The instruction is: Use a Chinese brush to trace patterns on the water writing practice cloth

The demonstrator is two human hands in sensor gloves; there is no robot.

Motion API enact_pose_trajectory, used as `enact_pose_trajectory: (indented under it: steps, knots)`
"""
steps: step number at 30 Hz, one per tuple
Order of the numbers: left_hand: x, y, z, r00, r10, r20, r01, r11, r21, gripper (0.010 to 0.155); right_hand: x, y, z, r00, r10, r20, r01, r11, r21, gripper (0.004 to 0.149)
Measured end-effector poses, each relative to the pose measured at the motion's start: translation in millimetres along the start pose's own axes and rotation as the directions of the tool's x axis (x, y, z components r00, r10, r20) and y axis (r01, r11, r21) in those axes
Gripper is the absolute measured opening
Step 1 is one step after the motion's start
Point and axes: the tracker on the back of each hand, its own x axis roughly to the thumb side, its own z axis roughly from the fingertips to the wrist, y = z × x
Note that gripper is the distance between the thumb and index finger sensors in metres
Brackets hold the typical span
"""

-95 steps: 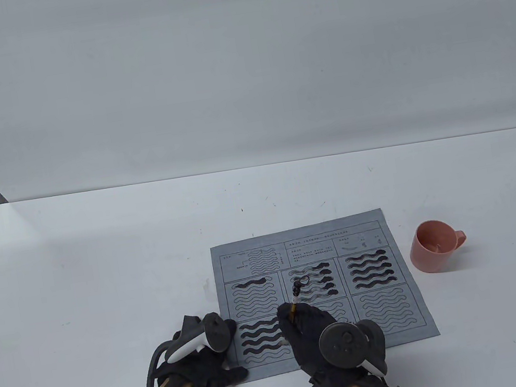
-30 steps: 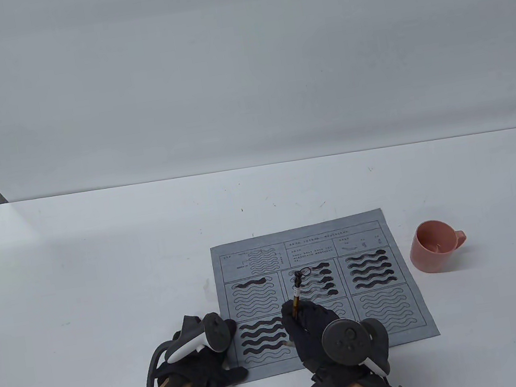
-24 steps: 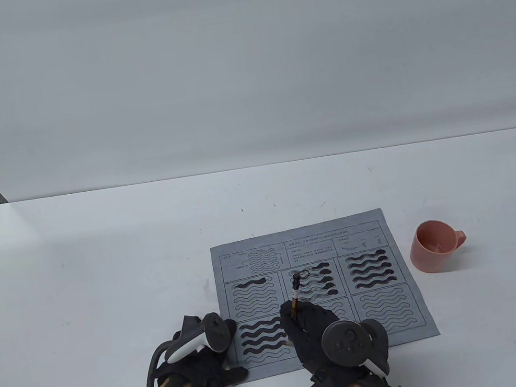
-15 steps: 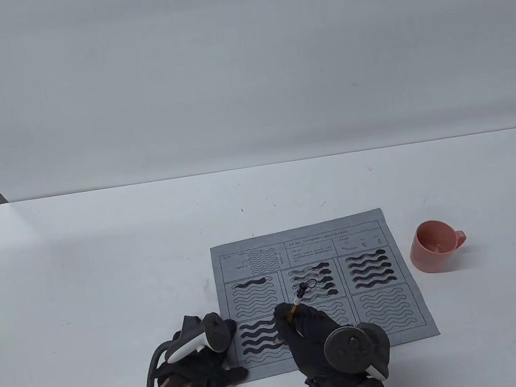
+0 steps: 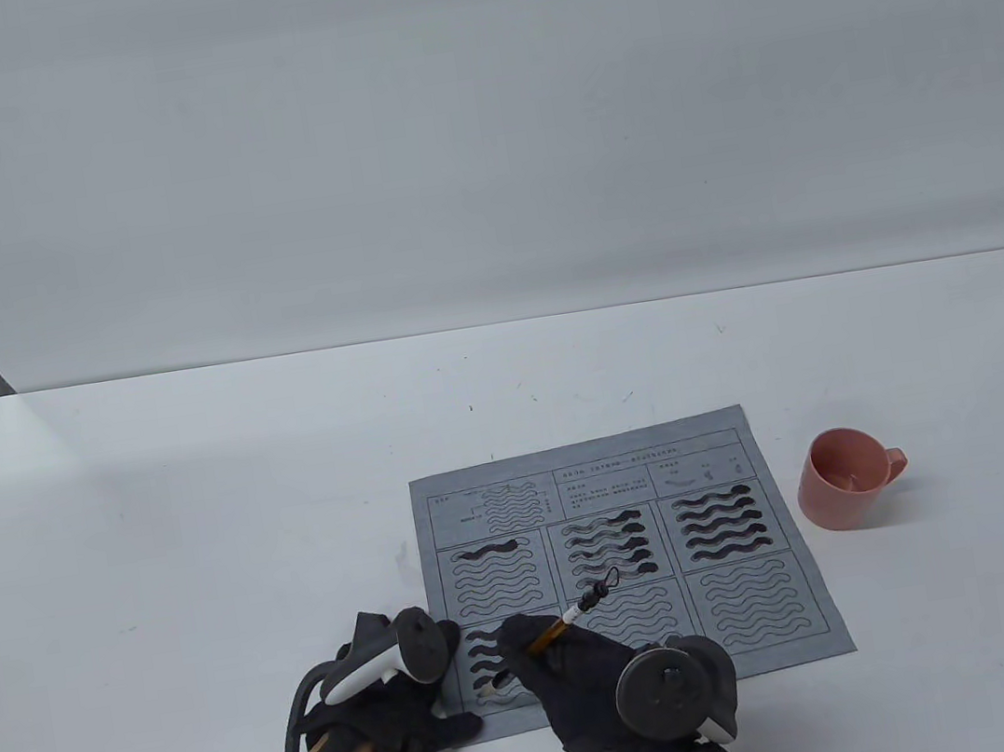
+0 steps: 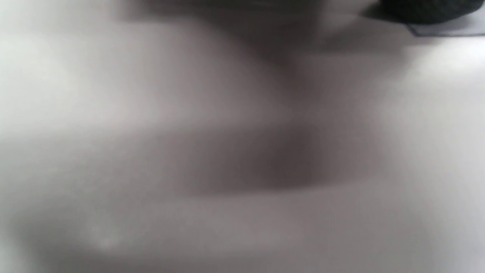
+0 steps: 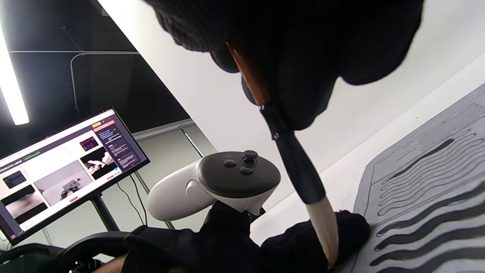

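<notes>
The grey practice cloth [image 5: 753,602] lies flat near the table's front edge, with wavy outlines in its cells, several of them filled dark. My right hand [image 5: 528,643] grips the brown-shafted brush [image 5: 568,616], which leans with its top end to the right. In the right wrist view the pale brush tip [image 7: 322,227] touches the cloth [image 7: 435,189] in the lower-left cell, close to my left hand. My left hand [image 5: 399,693] rests on the cloth's lower-left corner, fingers flat. The left wrist view is a blur with one dark fingertip [image 6: 428,9].
A pink cup [image 5: 842,476] stands on the white table [image 5: 205,533] just right of the cloth. A lit monitor [image 7: 64,163] shows beyond the left hand's tracker [image 7: 216,182] in the right wrist view.
My right hand has moved left and towards me. The brush now leans further right, and its tip has gone from the row's right end to its left end. The left hand has stayed put.
</notes>
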Motion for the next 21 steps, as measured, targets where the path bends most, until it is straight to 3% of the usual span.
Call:
enact_pose_trajectory:
  steps: [21]
  knots:
    - [-1,1,-1,1.0,0.004,0.006,-0.004,1.0,-0.002,0.099,0,12,0,0.997,0.077,0.028,-0.079,0.994,0.078,0.043]
